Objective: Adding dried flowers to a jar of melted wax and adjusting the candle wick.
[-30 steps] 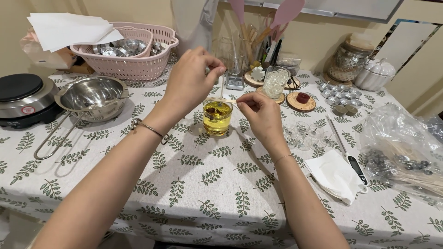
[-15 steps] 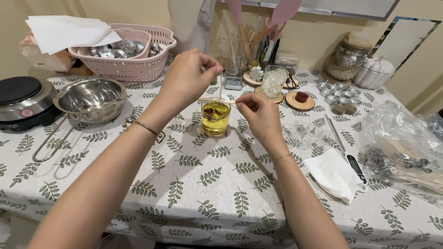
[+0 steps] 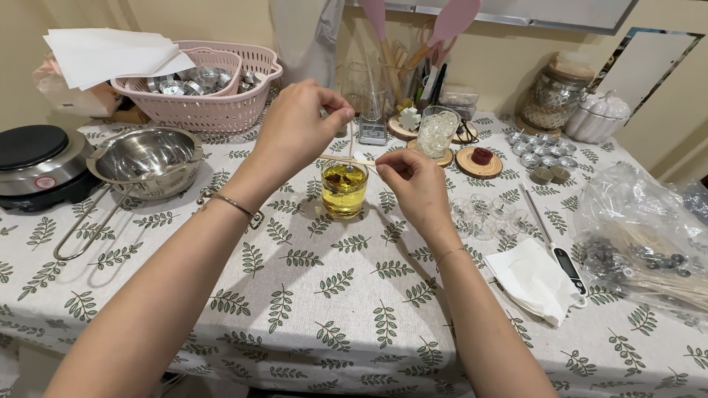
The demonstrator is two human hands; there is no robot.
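holding: left hand (image 3: 295, 129) pinches something thin and pale above the glass, fingertips closed tight; what it grips is too slim to name for sure (likely a wick)
right hand: right hand (image 3: 413, 184) has thumb and forefinger closed on one end of a thin wooden stick (image 3: 348, 159) that lies across the rim
glass: small clear glass (image 3: 344, 189) of yellow liquid stands upright on the leaf-print tablecloth (image 3: 332, 309), between the two hands, just below them
handling: the glass looks fragile, smooth and likely slippery, best taken around the wall below the rim; the liquid would slosh if it tipped; the stick is light and stiff, easily knocked off the rim
nearby: steel bowl (image 3: 145, 156) with wire handles to the left, pink basket (image 3: 214, 88) behind it, folded white napkin (image 3: 532, 280) and a thermometer probe (image 3: 552, 239) to the right
hard to see: the stick's far end is hidden behind the left hand; whether anything hangs down into the liquid cannot be told; the clear bag at the right edge is cut off
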